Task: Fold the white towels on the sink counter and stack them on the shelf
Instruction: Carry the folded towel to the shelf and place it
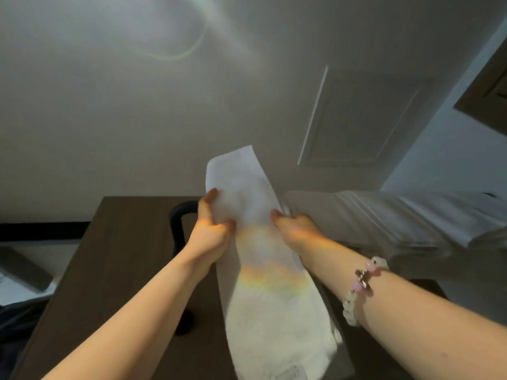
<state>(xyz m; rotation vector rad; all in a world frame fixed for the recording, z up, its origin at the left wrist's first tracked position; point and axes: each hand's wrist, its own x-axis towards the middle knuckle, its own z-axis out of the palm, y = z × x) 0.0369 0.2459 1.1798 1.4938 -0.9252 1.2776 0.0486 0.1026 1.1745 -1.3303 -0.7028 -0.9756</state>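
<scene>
A long, narrow folded white towel (263,270) is held up in front of me, its top end reaching above my hands and its lower end hanging toward me. My left hand (211,226) grips its left edge with curled fingers. On the towel's right edge my right hand (295,224) pinches the cloth, thumb on the front. Both hands are raised over a dark brown shelf (115,259). A stack of folded white towels (384,223) lies on the shelf just right of my right hand.
A black curved bar (178,223) rises from the shelf behind my left hand. The pale ceiling with a square hatch (359,119) fills the upper view. A dark panel (485,97) shows at the far right.
</scene>
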